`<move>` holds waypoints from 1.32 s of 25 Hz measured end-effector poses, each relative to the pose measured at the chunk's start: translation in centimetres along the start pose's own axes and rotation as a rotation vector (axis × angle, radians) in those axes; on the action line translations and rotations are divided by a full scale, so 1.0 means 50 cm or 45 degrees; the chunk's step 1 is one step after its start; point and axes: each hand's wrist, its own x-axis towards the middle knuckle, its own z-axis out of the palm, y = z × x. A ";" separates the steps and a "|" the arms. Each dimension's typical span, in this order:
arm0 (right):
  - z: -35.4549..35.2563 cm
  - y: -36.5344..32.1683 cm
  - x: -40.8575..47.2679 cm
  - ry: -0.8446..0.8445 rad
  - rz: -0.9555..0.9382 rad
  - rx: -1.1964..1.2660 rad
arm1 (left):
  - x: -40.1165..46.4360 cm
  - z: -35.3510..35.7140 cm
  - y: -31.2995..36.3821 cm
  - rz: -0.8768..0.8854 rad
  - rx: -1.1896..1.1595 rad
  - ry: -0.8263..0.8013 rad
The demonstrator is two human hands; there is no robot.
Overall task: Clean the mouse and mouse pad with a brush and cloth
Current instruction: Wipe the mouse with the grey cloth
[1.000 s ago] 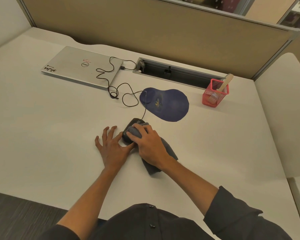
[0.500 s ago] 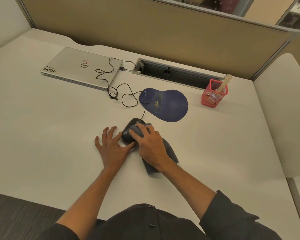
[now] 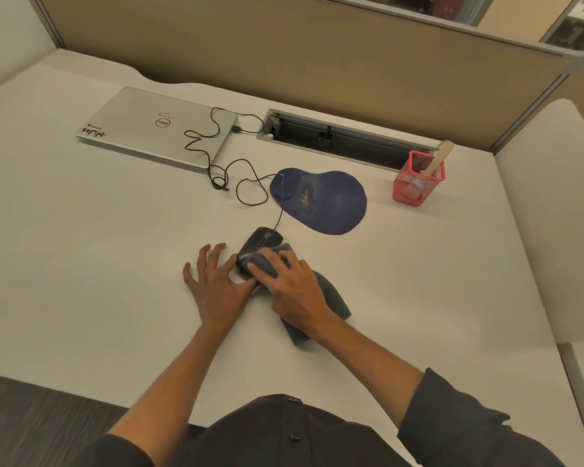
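Far left on the white desk [image 3: 81, 247] lies a closed silver laptop [image 3: 155, 128], with a thin black cable [image 3: 216, 170] looping off its right edge and across the desktop. Nearer the person, the left hand [image 3: 218, 284] lies flat on the desk, fingers spread, its thumb side just against the black mouse [image 3: 258, 242]. The mouse sits on the bare desk, not on its pad, with its cable running away from it over the pad's left edge. The right hand [image 3: 292, 291] comes next, fingers curled over a grey cloth [image 3: 331, 298] and pressing it onto the back of the mouse; the rest of the cloth trails out under the palm and wrist. Just beyond the mouse and a little to the right is the dark blue mouse pad [image 3: 331, 203], lying flat with small yellowish specks near its middle. Behind it a cable slot [image 3: 344, 138] is sunk into the desk. Furthest right stands a red mesh pot [image 3: 417, 183] with the brush [image 3: 439, 160] leaning in it, wooden handle up.
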 end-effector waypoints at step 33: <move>-0.050 0.019 0.107 -0.212 0.242 -0.064 | -0.005 -0.003 0.005 -0.007 0.023 0.014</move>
